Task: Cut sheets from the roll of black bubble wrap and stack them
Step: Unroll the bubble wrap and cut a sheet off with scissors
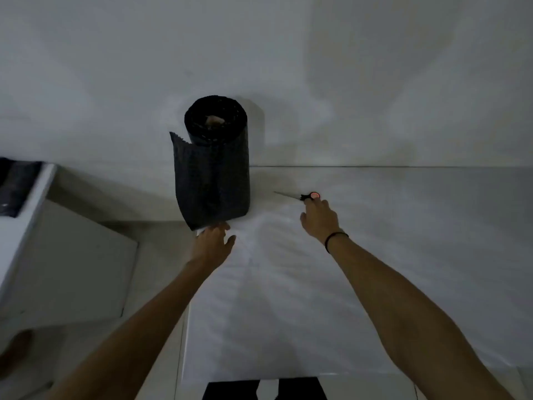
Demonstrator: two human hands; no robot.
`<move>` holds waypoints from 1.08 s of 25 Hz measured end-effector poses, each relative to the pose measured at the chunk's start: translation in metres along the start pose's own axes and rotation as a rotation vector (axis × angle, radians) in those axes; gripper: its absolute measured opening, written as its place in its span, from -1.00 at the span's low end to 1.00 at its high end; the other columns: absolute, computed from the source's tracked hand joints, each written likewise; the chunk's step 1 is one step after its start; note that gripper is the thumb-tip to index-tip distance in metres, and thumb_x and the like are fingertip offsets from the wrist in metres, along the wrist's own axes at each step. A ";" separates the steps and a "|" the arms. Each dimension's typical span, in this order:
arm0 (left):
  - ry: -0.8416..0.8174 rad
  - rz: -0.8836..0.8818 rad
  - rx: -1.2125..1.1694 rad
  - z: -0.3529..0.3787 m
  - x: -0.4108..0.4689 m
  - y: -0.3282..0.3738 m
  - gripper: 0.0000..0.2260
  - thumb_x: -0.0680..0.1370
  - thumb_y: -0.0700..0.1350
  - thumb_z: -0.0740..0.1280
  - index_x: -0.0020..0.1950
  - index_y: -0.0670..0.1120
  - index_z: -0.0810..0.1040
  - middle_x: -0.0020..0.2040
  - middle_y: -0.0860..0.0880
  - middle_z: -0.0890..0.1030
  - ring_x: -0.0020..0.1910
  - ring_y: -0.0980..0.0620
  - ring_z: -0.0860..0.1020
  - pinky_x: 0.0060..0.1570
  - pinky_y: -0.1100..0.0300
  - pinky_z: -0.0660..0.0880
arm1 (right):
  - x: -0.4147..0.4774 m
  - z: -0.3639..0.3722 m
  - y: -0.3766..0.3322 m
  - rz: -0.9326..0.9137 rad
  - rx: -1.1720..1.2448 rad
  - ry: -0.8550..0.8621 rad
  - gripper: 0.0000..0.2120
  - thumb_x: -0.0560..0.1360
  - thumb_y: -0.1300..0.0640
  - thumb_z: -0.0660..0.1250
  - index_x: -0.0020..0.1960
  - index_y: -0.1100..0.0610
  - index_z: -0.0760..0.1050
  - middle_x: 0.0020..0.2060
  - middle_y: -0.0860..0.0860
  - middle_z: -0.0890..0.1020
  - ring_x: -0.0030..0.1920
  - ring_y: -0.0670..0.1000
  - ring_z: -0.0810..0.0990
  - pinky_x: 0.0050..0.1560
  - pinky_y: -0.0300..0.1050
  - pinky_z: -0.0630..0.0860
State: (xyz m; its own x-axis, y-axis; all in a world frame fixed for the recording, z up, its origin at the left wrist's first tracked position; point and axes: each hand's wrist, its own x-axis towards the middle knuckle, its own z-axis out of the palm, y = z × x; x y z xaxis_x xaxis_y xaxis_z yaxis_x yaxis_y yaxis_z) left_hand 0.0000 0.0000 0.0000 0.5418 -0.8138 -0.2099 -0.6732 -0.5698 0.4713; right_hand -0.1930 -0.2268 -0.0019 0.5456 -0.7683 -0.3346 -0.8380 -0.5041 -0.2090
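A roll of black bubble wrap [215, 160] stands upright at the back of a white table [288, 313], against the wall. Its loose end hangs open on the left side. My left hand [212, 241] reaches to the lower edge of that loose end, fingers spread and touching it. Scissors [300, 196] with a red-and-black handle lie on the table right of the roll, blades pointing left. My right hand [318, 217] stretches out to the handle, fingertips on it; a black band circles that wrist.
A white cabinet [66, 261] stands to the left, lower than the table, with a dark object [16, 186] on its top. The white wall [288, 67] rises right behind the roll. My dark-clothed legs [265, 389] show at the table's near edge.
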 end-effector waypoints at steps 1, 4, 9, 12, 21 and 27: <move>-0.007 -0.002 0.020 0.001 0.004 -0.002 -0.72 0.58 0.02 0.37 0.19 -0.13 0.57 0.09 -0.12 0.64 0.02 -0.12 0.62 0.07 0.03 0.56 | 0.008 0.002 0.001 -0.005 -0.035 -0.011 -0.62 0.63 0.15 0.20 0.42 0.23 0.36 0.35 0.19 0.40 0.31 0.23 0.38 0.11 0.16 0.50; -0.021 -0.023 0.047 0.001 0.011 -0.004 -0.72 0.58 0.02 0.37 0.19 -0.14 0.58 0.10 -0.13 0.64 0.03 -0.14 0.63 0.05 0.00 0.57 | 0.037 0.010 0.007 -0.021 -0.105 -0.061 -0.58 0.63 0.22 0.16 0.48 0.23 0.28 0.47 0.23 0.28 0.45 0.24 0.25 0.24 0.19 0.43; -0.020 -0.053 0.029 0.002 0.018 -0.007 -0.72 0.58 0.04 0.35 0.19 -0.10 0.58 0.10 -0.09 0.64 0.02 -0.09 0.63 0.04 0.00 0.58 | 0.061 0.029 0.015 -0.015 -0.168 -0.125 -0.55 0.61 0.23 0.21 0.49 0.22 0.25 0.41 0.25 0.32 0.43 0.26 0.27 0.21 0.19 0.45; 0.031 -0.038 0.031 0.000 0.021 -0.004 -0.73 0.58 0.03 0.36 0.17 -0.11 0.60 0.07 -0.08 0.65 -0.03 -0.07 0.64 -0.03 0.03 0.60 | 0.057 0.039 0.020 0.004 -0.189 -0.077 -0.53 0.60 0.17 0.26 0.47 0.24 0.28 0.38 0.26 0.34 0.37 0.27 0.32 0.16 0.20 0.46; 0.104 0.016 -0.012 0.008 0.028 0.005 -0.74 0.58 0.00 0.37 0.19 -0.10 0.58 0.03 -0.08 0.66 -0.08 -0.05 0.63 -0.07 0.01 0.62 | 0.051 0.043 0.023 -0.034 -0.212 -0.053 -0.53 0.60 0.18 0.25 0.47 0.22 0.26 0.33 0.21 0.39 0.21 0.24 0.46 0.07 0.13 0.48; 0.284 0.125 -0.040 -0.018 0.014 0.030 -0.74 0.59 0.05 0.27 0.12 -0.08 0.59 -0.02 -0.02 0.62 -0.16 0.02 0.59 -0.24 0.04 0.60 | 0.025 0.030 0.010 0.098 0.180 -0.066 -0.62 0.58 0.02 0.24 0.31 0.21 0.41 0.16 0.18 0.47 0.02 0.23 0.57 -0.05 0.02 0.51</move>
State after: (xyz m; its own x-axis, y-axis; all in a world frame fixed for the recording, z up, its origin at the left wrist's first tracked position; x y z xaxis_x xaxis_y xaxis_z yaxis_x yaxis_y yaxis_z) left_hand -0.0035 -0.0263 0.0269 0.5790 -0.8096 0.0965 -0.7259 -0.4580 0.5132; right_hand -0.1878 -0.2390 -0.0399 0.4646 -0.7796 -0.4200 -0.8782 -0.3448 -0.3314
